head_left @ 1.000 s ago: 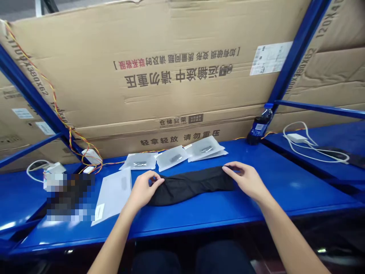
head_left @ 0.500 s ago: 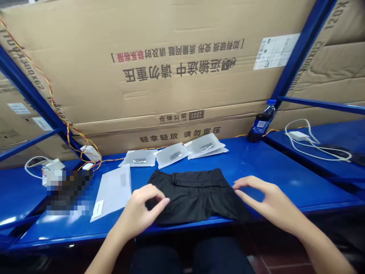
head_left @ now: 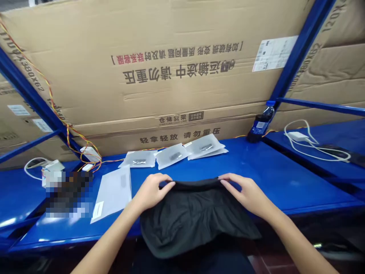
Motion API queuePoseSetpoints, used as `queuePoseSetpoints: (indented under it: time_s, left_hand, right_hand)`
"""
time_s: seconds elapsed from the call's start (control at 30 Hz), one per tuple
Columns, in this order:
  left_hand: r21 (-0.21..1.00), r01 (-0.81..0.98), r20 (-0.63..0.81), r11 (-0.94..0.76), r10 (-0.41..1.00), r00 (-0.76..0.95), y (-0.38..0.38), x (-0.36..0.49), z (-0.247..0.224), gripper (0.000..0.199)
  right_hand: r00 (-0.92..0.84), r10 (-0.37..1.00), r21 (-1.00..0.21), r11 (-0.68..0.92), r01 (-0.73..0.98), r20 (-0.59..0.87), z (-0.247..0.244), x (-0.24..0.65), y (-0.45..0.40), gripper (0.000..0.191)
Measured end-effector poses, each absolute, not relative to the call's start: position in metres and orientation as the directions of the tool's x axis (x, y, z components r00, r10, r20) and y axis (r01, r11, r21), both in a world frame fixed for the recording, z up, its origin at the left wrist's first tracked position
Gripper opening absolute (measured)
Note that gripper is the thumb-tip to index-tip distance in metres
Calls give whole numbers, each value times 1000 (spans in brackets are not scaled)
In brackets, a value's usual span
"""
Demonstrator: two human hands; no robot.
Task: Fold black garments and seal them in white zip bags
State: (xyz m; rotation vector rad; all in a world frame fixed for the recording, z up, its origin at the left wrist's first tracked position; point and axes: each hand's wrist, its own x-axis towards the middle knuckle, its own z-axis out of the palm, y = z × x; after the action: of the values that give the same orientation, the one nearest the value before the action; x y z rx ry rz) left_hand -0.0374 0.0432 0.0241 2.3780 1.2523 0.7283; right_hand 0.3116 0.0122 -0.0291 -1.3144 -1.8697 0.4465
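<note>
A pair of black shorts (head_left: 196,217) is stretched between my hands at the front edge of the blue shelf, its lower part hanging over that edge above my lap. My left hand (head_left: 152,190) pinches the upper left of the waistband between thumb and fingers. At the waistband's upper right, my right hand (head_left: 246,192) grips the cloth in the same way. The top edge runs nearly straight from hand to hand, while the fabric below falls in loose folds. To the left of my left hand lies a flat, frosted plastic bag (head_left: 114,192) with a white label.
Several smaller frosted bags (head_left: 172,156) lie along the back of the blue shelf (head_left: 273,171). A dark drink bottle (head_left: 259,125) stands at the back right. White cables and adapters (head_left: 298,136) lie on both sides. Large cardboard (head_left: 182,91) forms the back wall between blue posts.
Both hands have closed on the shorts' waistband. The shorts have been lifted and drawn toward me, so their lower part now hangs over the shelf edge.
</note>
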Motion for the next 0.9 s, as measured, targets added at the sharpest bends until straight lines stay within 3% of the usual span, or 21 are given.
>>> queuePoseSetpoints:
  time_s: [0.1,0.3,0.67,0.8,0.9]
  left_hand:
    - [628,638,246,-447,891,382,77,-34,24,37]
    - [727,600,146,-333,930,338,128,-31,2,44]
    - [767,558,153,-317,935,321,131,-36,0,46]
    - [735,550,252,-396,913,320,102,-40,24,32]
    - [655,556,327,-511,856,401,64,-41,30,18]
  right_hand:
    - [-68,938,-761,318,565,341,-17,306,53,39]
    - [-115,960,-795,275,541,254,-24,298,122,60]
    - [-37,955,-843,277,460,294,-36,302,121,56]
    - [-42,940,-858,326,397,337,-20,308,99,48]
    - [-97,933,-844,356,402,347,-16,318,68,31]
